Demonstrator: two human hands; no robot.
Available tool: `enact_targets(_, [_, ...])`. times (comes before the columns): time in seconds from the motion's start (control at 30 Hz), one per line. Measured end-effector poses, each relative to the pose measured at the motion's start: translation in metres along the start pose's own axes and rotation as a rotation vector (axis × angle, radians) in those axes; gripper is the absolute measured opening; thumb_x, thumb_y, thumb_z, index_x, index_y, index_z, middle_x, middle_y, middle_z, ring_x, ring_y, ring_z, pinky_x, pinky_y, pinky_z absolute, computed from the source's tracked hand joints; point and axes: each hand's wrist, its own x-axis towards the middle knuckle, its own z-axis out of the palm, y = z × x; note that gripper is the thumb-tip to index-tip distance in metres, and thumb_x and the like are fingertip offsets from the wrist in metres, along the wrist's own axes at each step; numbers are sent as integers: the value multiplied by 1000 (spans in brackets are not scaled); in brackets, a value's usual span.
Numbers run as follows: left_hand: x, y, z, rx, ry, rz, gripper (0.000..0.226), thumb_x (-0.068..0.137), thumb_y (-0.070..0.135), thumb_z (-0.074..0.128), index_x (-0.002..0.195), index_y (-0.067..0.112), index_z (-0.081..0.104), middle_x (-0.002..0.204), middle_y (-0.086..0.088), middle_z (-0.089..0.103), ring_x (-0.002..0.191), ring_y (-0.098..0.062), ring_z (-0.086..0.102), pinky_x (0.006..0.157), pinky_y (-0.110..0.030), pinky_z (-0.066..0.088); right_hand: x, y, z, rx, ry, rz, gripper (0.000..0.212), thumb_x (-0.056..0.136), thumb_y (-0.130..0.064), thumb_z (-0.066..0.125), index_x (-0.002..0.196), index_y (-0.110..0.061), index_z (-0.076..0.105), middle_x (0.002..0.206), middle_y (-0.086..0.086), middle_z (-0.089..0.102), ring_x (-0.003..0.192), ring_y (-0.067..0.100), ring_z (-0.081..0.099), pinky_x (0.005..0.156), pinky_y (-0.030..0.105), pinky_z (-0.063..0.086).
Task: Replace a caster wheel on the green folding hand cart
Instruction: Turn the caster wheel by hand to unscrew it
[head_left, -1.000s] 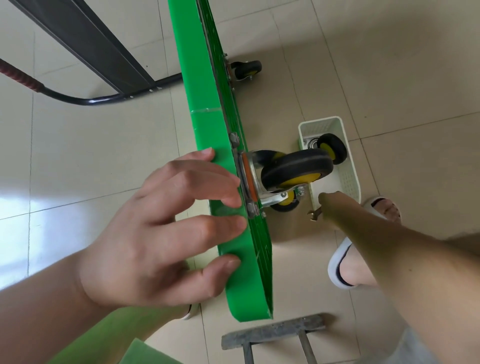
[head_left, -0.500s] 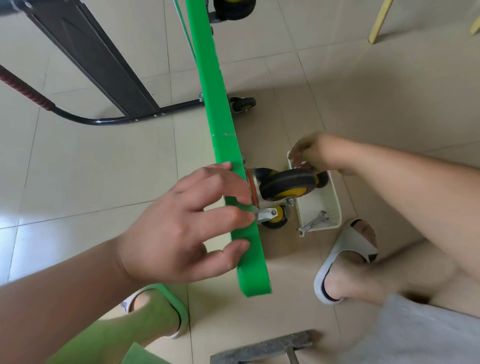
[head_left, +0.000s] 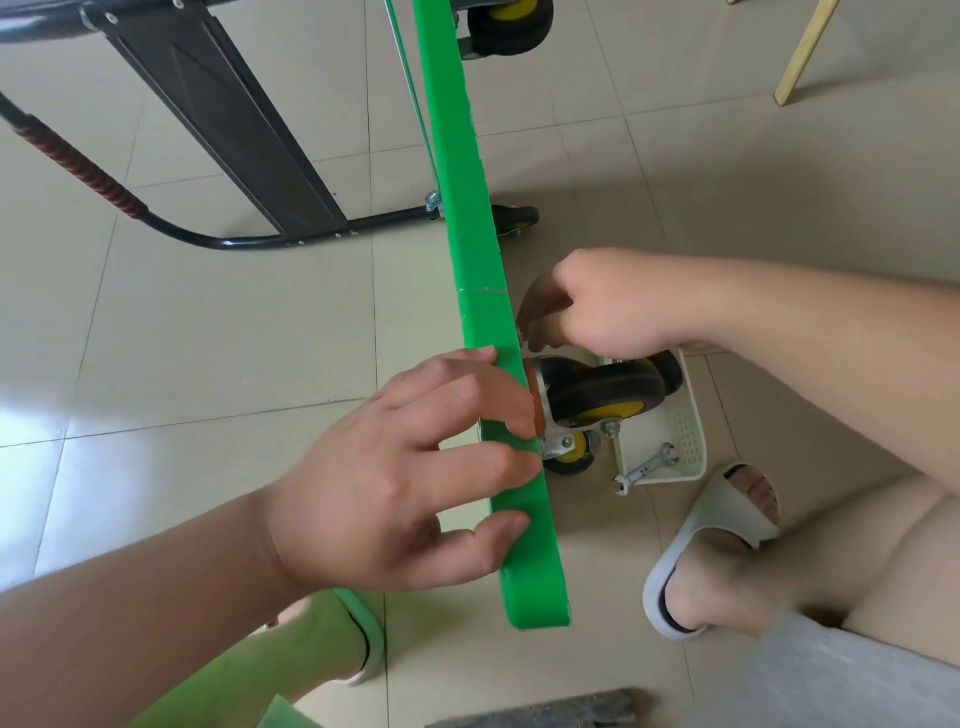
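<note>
A floor (head_left: 182, 364) of glossy beige tiles with thin grout lines is seen from above, with white glare at its left edge. On the left, a black metal handle (head_left: 249, 242) is folded flat against the floor, with a ribbed red-and-black grip (head_left: 78, 166).

The deck (head_left: 457, 156), smooth green plastic, is stood on its edge and seen edge-on, running from the top of the view down to the bottom centre. The left hand (head_left: 395, 478) is laid against the near end of this edge. Its fingers are spread and lightly bent, and the fingertips (head_left: 519, 462) are pressed over the edge; nothing is gripped.

The caster (head_left: 602, 389) is mounted on the deck's right face, just beyond those fingertips. It has a black rubber tyre, a yellow hub, a silver steel fork and an orange plate that two fingertips touch.

The right hand (head_left: 613, 301) is held just above the caster, against the deck. Its fingers are curled and pinched on a small silver fastener (head_left: 521, 339), which is mostly hidden.

A white perforated plastic basket (head_left: 691, 436) is set on the floor below the caster. A steel wrench (head_left: 644, 467) is laid across the basket's near rim. A white slipper (head_left: 717, 525) is worn just beside it. A pale wooden leg (head_left: 802, 52) is seen at the top right corner.
</note>
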Motion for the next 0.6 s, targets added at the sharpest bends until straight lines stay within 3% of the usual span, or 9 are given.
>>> enact_targets(0.1, [0, 0, 1, 0, 6, -8, 18, 102, 32, 60, 112, 17, 60, 120, -3, 54, 113, -28, 64, 118, -48, 41, 15, 2, 3, 22, -71, 20, 28, 101, -33, 57, 125, -26, 70, 117, -2, 72, 103, 24, 66, 95, 40, 56])
enact_targets(0.27, [-1, 0, 2, -14, 0, -24, 17, 102, 32, 61, 111, 18, 61, 121, -2, 55, 116, -26, 63, 118, -48, 41, 29, 9, 15, 70, -158, 149, 32, 102, -42, 52, 119, -21, 70, 112, 5, 70, 102, 26, 65, 97, 42, 54])
enact_targets(0.43, [0, 0, 0, -11, 4, -28, 17, 102, 34, 60, 110, 19, 62, 121, 0, 55, 118, -24, 62, 119, -47, 40, 32, 11, 23, 146, -196, 238, 33, 101, -42, 52, 108, -16, 71, 104, 13, 70, 89, 30, 68, 77, 37, 58])
enact_targets(0.6, [0, 0, 1, -5, 2, -32, 17, 101, 34, 60, 110, 20, 61, 120, -1, 55, 118, -24, 62, 118, -48, 41, 34, 13, 21, 282, -186, 234, 31, 102, -39, 50, 104, -17, 73, 109, 7, 72, 100, 27, 68, 88, 34, 53])
